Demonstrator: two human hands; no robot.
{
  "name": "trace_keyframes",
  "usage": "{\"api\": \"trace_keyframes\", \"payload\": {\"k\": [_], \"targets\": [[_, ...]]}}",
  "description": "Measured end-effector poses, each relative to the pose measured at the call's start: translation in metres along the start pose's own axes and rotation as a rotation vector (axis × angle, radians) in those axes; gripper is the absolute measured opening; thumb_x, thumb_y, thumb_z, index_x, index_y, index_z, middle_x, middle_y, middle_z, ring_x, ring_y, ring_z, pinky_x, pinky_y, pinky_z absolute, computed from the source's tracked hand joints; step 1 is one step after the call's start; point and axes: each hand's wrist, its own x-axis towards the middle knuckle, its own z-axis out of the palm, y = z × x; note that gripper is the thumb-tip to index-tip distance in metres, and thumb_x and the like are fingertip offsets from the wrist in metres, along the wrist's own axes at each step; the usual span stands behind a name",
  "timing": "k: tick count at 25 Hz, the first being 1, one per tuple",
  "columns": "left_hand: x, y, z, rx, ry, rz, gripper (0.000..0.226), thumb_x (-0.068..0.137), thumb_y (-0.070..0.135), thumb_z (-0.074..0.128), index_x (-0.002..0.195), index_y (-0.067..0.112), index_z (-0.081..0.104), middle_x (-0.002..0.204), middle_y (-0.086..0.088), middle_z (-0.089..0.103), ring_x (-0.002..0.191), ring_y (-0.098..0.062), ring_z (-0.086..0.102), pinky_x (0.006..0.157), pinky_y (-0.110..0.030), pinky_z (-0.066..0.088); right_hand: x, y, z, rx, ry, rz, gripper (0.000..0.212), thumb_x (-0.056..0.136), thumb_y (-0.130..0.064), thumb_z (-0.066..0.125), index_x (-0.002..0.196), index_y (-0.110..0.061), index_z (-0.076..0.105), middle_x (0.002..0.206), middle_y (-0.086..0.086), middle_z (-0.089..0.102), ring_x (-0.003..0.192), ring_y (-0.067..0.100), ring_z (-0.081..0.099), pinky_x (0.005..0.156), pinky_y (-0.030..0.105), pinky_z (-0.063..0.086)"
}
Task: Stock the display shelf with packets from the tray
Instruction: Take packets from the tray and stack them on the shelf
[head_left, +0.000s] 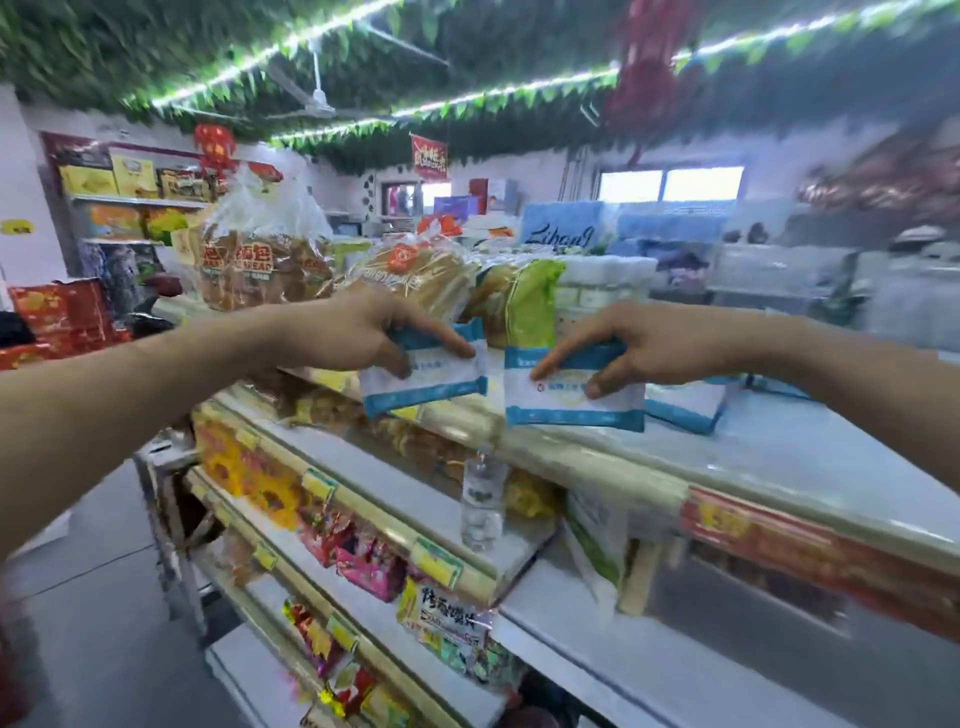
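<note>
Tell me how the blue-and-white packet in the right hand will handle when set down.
The blue-and-white plastic packet is probably light: the right hand holds it by a pinch. It shows no droop beyond the grip, so likely fairly stiff. Its glossy film may slide on the smooth shelf top.

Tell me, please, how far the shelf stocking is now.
Done: at least one blue-and-white packet lies on the top shelf, right of the hands. In hand: the left hand pinches a second packet and the right hand a third packet, both at the shelf's front edge, not yet set down. Left: placing these two; the tray is out of view, so remaining stock cannot be judged.
</note>
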Motion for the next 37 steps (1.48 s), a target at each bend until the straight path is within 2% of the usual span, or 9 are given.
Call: {"api": "trace_keyframes", "payload": {"k": [4, 7, 11, 15, 20, 25, 29, 33, 37], "targets": [[0.08, 0.052, 0.012, 0.011, -0.039, 0.128, 0.061, 0.096, -0.004, 0.06, 0.122, 0.05, 0.071, 0.116, 0.026, 0.069, 0.093, -0.003, 0.068, 0.074, -0.02, 0.055, -0.097, 0.075, -0.057, 0.098, 0.176, 0.257, 0.049, 0.089, -0.009, 0.077, 0.117, -0.049, 0.073, 0.131, -0.025, 0.064, 0.117, 0.001, 0.061, 0.092, 0.011, 0.048], [0.127, 0.079, 0.029, 0.028, -0.088, 0.202, 0.054, 0.1, 0.003, 0.061, 0.127, 0.049, 0.069, 0.123, 0.021, 0.065, 0.094, -0.001, 0.067, 0.076, -0.018, 0.054, -0.173, 0.128, -0.081, 0.167, 0.296, 0.453, 0.052, 0.088, 0.0, 0.075, 0.112, -0.046, 0.076, 0.132, -0.014, 0.066, 0.119, 0.011, 0.063, 0.102, 0.025, 0.052], [0.178, 0.111, 0.046, 0.091, -0.062, 0.289, 0.049, 0.102, 0.008, 0.061, 0.128, 0.049, 0.067, 0.125, 0.028, 0.059, 0.094, 0.01, 0.063, 0.074, -0.011, 0.051, -0.223, 0.189, -0.072, -0.03, 0.29, 0.66, 0.054, 0.089, -0.003, 0.072, 0.114, -0.052, 0.072, 0.126, -0.013, 0.068, 0.101, 0.004, 0.066, 0.081, 0.015, 0.054], [0.214, 0.129, 0.053, 0.074, -0.05, 0.33, 0.047, 0.1, 0.008, 0.063, 0.128, 0.046, 0.068, 0.126, 0.024, 0.063, 0.098, 0.008, 0.066, 0.077, -0.014, 0.055, -0.202, 0.224, -0.046, -0.154, 0.296, 0.588, 0.052, 0.09, -0.004, 0.072, 0.122, -0.045, 0.07, 0.121, -0.017, 0.063, 0.095, -0.002, 0.061, 0.083, 0.01, 0.048], [0.252, 0.15, 0.054, 0.066, 0.033, 0.37, 0.048, 0.099, 0.007, 0.065, 0.123, 0.048, 0.07, 0.124, 0.028, 0.063, 0.102, 0.006, 0.065, 0.077, -0.016, 0.056, -0.167, 0.268, -0.041, -0.362, 0.268, 0.455, 0.051, 0.09, -0.007, 0.069, 0.126, -0.044, 0.067, 0.111, -0.023, 0.054, 0.102, 0.013, 0.054, 0.094, 0.038, 0.049], [0.285, 0.163, 0.062, 0.084, 0.066, 0.404, 0.051, 0.097, 0.006, 0.067, 0.121, 0.051, 0.07, 0.123, 0.027, 0.065, 0.104, -0.001, 0.067, 0.087, -0.026, 0.059, -0.158, 0.294, -0.036, -0.583, 0.263, 0.403, 0.054, 0.095, -0.019, 0.061, 0.137, -0.054, 0.055, 0.147, -0.017, 0.043, 0.122, 0.019, 0.041, 0.099, 0.04, 0.036], [0.31, 0.171, 0.078, 0.065, 0.069, 0.411, 0.051, 0.097, 0.004, 0.066, 0.12, 0.049, 0.071, 0.126, 0.017, 0.067, 0.102, -0.011, 0.07, 0.087, -0.036, 0.062, -0.159, 0.302, -0.037, -0.598, 0.296, 0.407, 0.054, 0.095, -0.026, 0.065, 0.138, -0.056, 0.052, 0.156, -0.017, 0.032, 0.134, 0.018, 0.032, 0.104, 0.043, 0.028], [0.337, 0.183, 0.105, 0.023, 0.012, 0.445, 0.051, 0.096, 0.002, 0.066, 0.12, 0.046, 0.072, 0.123, 0.016, 0.068, 0.098, -0.008, 0.07, 0.082, -0.029, 0.061, -0.164, 0.304, -0.039, -0.564, 0.322, 0.418, 0.054, 0.094, -0.035, 0.067, 0.142, -0.051, 0.049, 0.155, -0.016, 0.035, 0.135, 0.017, 0.033, 0.107, 0.044, 0.03], [0.369, 0.197, 0.139, 0.118, -0.09, 0.501, 0.047, 0.093, 0.002, 0.069, 0.123, 0.038, 0.073, 0.125, 0.021, 0.064, 0.1, 0.009, 0.06, 0.084, -0.01, 0.049, -0.193, 0.308, -0.068, -0.477, 0.563, 0.497, 0.051, 0.091, -0.039, 0.072, 0.138, -0.047, 0.054, 0.145, -0.011, 0.051, 0.131, 0.017, 0.045, 0.108, 0.053, 0.037]]}}
